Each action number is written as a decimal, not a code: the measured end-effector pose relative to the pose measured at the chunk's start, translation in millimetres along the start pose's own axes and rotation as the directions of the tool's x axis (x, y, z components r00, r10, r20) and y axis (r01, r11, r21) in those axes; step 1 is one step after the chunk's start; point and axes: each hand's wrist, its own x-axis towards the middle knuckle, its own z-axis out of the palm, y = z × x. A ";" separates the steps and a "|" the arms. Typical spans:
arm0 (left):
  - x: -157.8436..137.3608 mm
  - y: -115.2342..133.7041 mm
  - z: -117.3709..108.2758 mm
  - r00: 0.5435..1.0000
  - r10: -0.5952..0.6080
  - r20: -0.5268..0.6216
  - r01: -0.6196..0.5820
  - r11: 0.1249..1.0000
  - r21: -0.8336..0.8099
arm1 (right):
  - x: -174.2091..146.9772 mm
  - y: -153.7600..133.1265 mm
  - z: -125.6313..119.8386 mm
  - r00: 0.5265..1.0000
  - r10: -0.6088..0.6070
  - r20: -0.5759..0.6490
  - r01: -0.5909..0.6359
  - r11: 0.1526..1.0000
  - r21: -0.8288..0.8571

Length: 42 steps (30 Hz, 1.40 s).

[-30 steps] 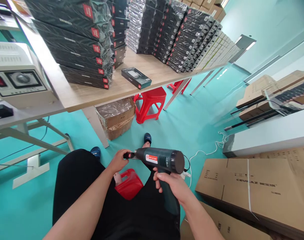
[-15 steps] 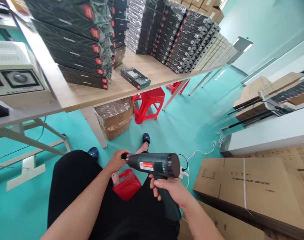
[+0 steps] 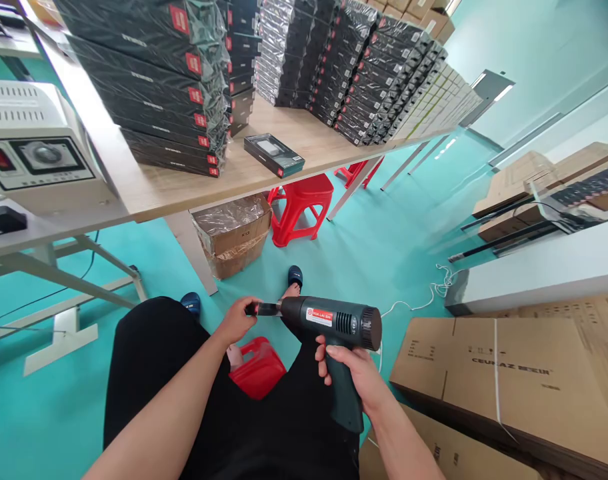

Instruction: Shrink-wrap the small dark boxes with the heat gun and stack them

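Note:
My right hand [image 3: 351,367] is wrapped round the handle of a dark green heat gun [image 3: 341,320] with a red and white label. The heat gun lies level above my lap, its nozzle pointing left. My left hand [image 3: 238,321] pinches a flat black box [image 3: 268,309], seen nearly edge-on, right in front of the nozzle. Whether nozzle and box touch, I cannot tell. On the table in front lies a single dark box [image 3: 274,155] with a red corner mark, beside a tall stack of film-wrapped black boxes [image 3: 159,100].
Further stacks of wrapped boxes [image 3: 359,73] stand along the wooden table [image 3: 184,190]. A beige machine [image 3: 39,147] is at left. Beneath the table are a carton with clear film [image 3: 239,233] and a red stool [image 3: 304,207]. Large cartons [image 3: 484,373] and a white cable [image 3: 409,307] lie at right.
The heat gun in my right hand has moved right, away from my left hand, so more of the black box shows. My left hand has barely moved.

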 end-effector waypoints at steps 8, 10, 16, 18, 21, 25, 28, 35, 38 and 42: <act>-1.5 -5.9 0.1 0.999 0.028 0.028 -0.029 0.999 0.038 | 3.6 2.4 28.5 0.992 0.004 0.124 -0.001 1.000 -0.030; -2.2 -7.9 -2.6 1.000 -0.025 -0.005 0.025 0.999 0.020 | 10.0 0.6 21.0 1.000 0.004 -0.012 -0.004 1.000 -0.009; 0.3 -8.2 -5.4 0.996 -0.070 -0.049 0.070 0.997 0.006 | 15.6 -2.3 -18.1 0.990 0.084 -0.111 -0.078 0.995 0.061; 2.4 -6.7 -2.8 0.998 -0.058 -0.038 0.058 0.998 -0.007 | 11.4 -0.5 -20.7 0.992 0.074 -0.099 -0.068 0.996 0.061; 3.9 -5.3 0.6 0.999 -0.040 -0.014 0.040 0.999 -0.023 | 8.6 2.5 -16.2 0.996 0.056 -0.072 -0.052 0.998 0.047; 1.3 -6.5 -0.8 0.999 -0.041 -0.022 0.041 0.999 -0.027 | 13.3 3.2 -14.0 0.999 0.035 -0.017 -0.035 0.999 0.022; -0.9 -6.9 -3.4 0.998 -0.036 -0.048 0.035 0.999 -0.021 | 14.6 0.8 -15.6 0.999 0.013 -0.044 -0.014 0.999 -0.035; 1.7 -5.9 2.0 1.000 0.000 -0.024 -0.002 0.996 -0.084 | 6.2 1.8 21.3 0.983 0.068 0.168 -0.060 0.997 -0.054; 2.2 -12.8 1.2 1.000 -0.008 -0.026 0.006 0.998 -0.070 | 12.0 3.5 27.1 0.999 -0.011 0.052 0.011 1.000 -0.013; 2.8 -22.2 -4.8 0.995 -0.078 -0.066 0.074 0.995 -0.061 | 13.7 -0.8 8.3 0.998 0.044 -0.042 -0.046 0.998 -0.038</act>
